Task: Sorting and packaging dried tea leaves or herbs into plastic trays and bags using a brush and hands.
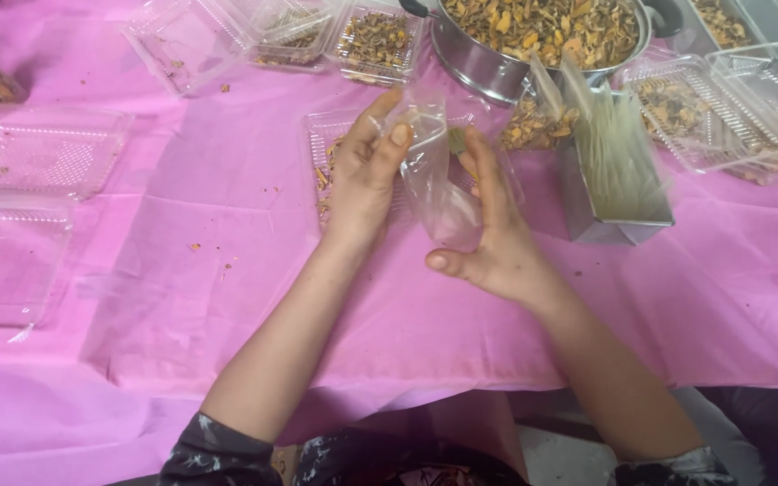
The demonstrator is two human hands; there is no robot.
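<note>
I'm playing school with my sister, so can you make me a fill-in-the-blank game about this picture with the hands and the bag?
1. The left hand and the right hand both hold a small clear plastic ____.
2. The cloth covering the table is ____ in colour.
3. The snack mix at the top is piled in a big round metal ____.
4. The open metal box beside the right hand holds a stack of clear ____.

Missing words: bag; pink; pot; bags
</note>
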